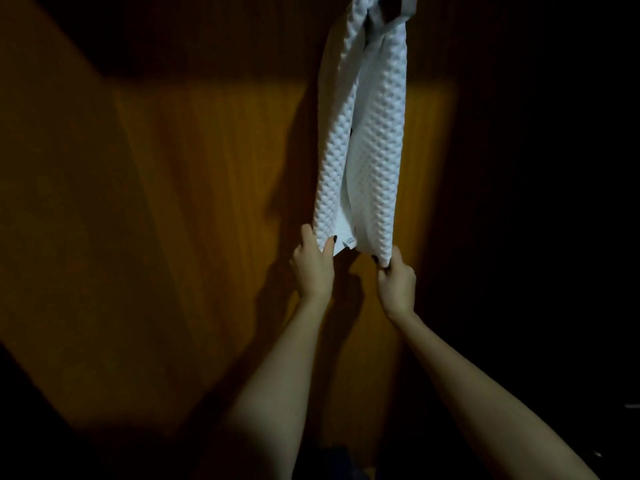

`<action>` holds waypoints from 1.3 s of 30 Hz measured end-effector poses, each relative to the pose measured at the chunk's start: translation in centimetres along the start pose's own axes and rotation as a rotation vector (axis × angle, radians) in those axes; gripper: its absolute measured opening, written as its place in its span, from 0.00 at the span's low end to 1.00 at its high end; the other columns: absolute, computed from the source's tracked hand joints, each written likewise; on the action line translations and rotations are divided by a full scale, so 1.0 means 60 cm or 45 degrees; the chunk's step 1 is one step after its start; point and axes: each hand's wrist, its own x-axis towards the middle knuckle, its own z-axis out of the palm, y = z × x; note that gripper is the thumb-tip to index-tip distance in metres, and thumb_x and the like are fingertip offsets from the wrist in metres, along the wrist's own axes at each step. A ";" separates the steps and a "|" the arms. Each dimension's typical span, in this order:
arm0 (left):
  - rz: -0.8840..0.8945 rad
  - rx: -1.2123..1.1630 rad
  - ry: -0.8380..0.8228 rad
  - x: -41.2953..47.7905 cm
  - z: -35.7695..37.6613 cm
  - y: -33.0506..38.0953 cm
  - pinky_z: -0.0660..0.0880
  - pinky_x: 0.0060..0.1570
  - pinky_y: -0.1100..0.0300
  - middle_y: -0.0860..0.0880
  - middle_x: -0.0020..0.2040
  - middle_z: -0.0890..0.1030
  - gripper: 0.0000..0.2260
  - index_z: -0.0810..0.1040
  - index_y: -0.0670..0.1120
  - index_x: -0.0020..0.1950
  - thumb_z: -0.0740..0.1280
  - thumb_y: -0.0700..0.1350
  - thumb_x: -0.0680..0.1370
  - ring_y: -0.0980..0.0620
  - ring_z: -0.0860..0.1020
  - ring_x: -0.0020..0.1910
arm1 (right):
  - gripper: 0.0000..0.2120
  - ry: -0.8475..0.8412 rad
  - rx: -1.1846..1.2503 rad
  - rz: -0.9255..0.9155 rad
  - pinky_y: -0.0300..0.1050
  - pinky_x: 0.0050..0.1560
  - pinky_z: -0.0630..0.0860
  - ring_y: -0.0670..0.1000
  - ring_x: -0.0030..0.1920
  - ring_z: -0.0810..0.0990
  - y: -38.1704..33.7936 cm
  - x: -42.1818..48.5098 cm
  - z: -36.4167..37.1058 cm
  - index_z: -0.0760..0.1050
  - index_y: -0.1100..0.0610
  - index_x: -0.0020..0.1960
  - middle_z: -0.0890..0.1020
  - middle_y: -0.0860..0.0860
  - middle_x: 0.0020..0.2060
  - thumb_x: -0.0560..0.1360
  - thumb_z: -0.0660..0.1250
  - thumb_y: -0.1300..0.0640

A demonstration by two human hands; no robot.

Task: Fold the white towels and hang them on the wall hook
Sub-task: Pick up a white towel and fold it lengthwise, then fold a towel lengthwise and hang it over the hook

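Observation:
A white waffle-textured towel [370, 126] hangs folded in a long strip from a hook [398, 8] at the top edge of the view, against a wooden surface. My left hand [313, 268] pinches the towel's lower left corner, thumb on the front near a small label. At the lower right corner, my right hand [396, 282] grips the hem between fingers and thumb. Both arms reach up from the bottom of the view. The hook itself is mostly hidden by the towel's loop.
The orange-brown wooden panel [207, 185] behind the towel is lit in the middle and dark around it. Deep shadow covers the right side and the lower left. Something dark lies at the bottom [339, 459], too dim to tell.

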 end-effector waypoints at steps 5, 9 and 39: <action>-0.004 0.039 -0.027 -0.013 -0.016 0.006 0.71 0.37 0.53 0.39 0.48 0.81 0.15 0.70 0.40 0.55 0.69 0.49 0.76 0.38 0.80 0.47 | 0.13 -0.074 0.085 0.183 0.58 0.45 0.79 0.56 0.44 0.81 -0.004 -0.037 -0.028 0.73 0.61 0.61 0.83 0.56 0.45 0.78 0.66 0.60; -0.023 0.039 -0.155 -0.057 -0.060 -0.003 0.74 0.54 0.47 0.42 0.62 0.77 0.23 0.67 0.45 0.68 0.69 0.46 0.76 0.41 0.75 0.59 | 0.20 -0.156 0.015 0.281 0.57 0.57 0.77 0.57 0.59 0.79 -0.025 -0.061 -0.076 0.70 0.60 0.66 0.80 0.57 0.59 0.78 0.67 0.54; -0.946 0.642 -0.757 -1.046 -0.685 -0.420 0.66 0.66 0.51 0.44 0.68 0.74 0.21 0.70 0.43 0.70 0.66 0.44 0.78 0.43 0.70 0.67 | 0.23 -2.019 -0.511 -0.169 0.51 0.68 0.68 0.59 0.68 0.71 -0.069 -1.030 -0.063 0.66 0.55 0.74 0.72 0.58 0.69 0.80 0.62 0.53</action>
